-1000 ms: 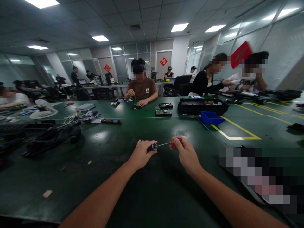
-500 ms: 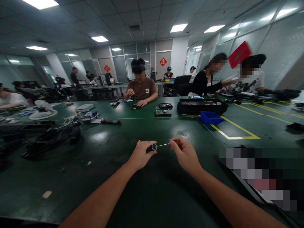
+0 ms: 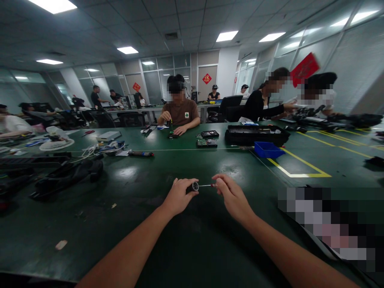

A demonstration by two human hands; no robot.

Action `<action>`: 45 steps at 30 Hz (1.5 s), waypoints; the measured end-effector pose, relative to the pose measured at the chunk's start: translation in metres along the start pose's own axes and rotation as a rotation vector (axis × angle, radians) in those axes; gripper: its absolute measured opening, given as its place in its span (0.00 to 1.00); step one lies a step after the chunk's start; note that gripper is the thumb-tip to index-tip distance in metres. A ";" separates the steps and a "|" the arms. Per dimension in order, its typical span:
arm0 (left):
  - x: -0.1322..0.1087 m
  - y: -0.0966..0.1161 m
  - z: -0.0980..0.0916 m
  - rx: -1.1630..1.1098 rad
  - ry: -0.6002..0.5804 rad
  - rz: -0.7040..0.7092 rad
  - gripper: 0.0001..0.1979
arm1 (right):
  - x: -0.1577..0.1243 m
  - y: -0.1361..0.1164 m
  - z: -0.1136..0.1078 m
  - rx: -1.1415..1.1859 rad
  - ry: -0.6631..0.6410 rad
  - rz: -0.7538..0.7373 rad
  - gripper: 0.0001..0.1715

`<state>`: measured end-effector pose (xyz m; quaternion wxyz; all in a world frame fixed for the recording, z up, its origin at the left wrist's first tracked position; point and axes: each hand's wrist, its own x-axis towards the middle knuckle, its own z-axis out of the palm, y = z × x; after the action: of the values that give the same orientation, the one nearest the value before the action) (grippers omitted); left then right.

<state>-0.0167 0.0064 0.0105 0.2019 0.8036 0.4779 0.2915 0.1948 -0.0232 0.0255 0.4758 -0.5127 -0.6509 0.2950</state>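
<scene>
Between thumb and fingers, my left hand (image 3: pixel 179 197) grips a small dark cylindrical part (image 3: pixel 195 186) with a pale ring round its open end, which faces right. My right hand (image 3: pixel 231 195) is closed on the red handle of a screwdriver (image 3: pixel 207 185). The thin metal shaft points left, and its tip meets the ringed end of the part; how deep it reaches I cannot tell. Both hands are held over the green table (image 3: pixel 192 240), forearms coming in from the lower edge.
Across the table a co-worker (image 3: pixel 180 110) handles a small board. Beyond my hands lie hard drives (image 3: pixel 207 143), a black housing (image 3: pixel 256 135), a blue bin (image 3: pixel 268 149) and a dark rod-shaped tool (image 3: pixel 141 154). Black parts (image 3: pixel 69 176) and a white fan grille (image 3: pixel 56 145) are left.
My right hand has shifted slightly, and the screwdriver now lies more level, its handle a little lower and further right. The left hand keeps its grip on the part.
</scene>
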 end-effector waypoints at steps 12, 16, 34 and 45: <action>0.001 0.001 -0.003 -0.029 0.020 0.048 0.20 | 0.015 0.012 0.005 0.673 0.127 0.292 0.19; 0.001 -0.004 -0.005 -0.013 -0.012 0.060 0.21 | 0.021 0.019 0.001 0.756 0.147 0.427 0.17; 0.001 -0.002 -0.003 -0.004 -0.007 0.048 0.21 | 0.008 0.005 0.004 0.231 0.118 0.022 0.21; 0.002 -0.001 -0.004 -0.002 0.003 0.058 0.22 | 0.002 0.002 0.004 0.116 0.065 -0.029 0.17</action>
<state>-0.0191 0.0082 0.0134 0.1937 0.8165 0.4543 0.2989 0.1916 -0.0201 0.0233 0.5298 -0.4842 -0.6244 0.3083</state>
